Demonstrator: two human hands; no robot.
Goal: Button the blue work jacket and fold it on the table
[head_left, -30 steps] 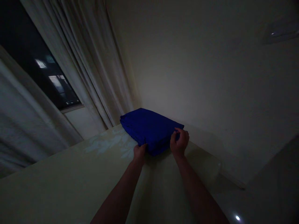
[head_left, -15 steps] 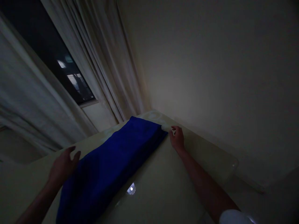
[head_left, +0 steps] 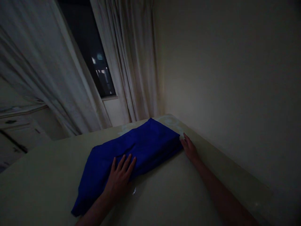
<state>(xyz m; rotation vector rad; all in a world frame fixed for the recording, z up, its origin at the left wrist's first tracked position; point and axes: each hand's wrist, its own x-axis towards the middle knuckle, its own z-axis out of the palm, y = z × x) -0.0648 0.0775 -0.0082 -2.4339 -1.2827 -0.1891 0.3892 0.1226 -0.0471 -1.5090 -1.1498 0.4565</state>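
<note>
A deep blue cloth (head_left: 145,146) lies stretched out on a pale table (head_left: 47,175), running from the near left toward the far corner. My left hand (head_left: 120,177) lies flat on the cloth near its middle, fingers spread and open. My right hand (head_left: 190,148) rests at the cloth's far right edge, fingers stretched out along the fabric, touching its side.
Pale curtains (head_left: 131,62) hang on both sides of a dark window (head_left: 94,59) behind the table. A plain wall (head_left: 223,78) runs along the table's right edge. A light-coloured cabinet (head_left: 16,131) stands at the far left. The room is dim.
The folded blue cloth was opened out lengthwise toward me. My left hand came from the cloth's left side onto its top, and my right hand stayed at the far edge.
</note>
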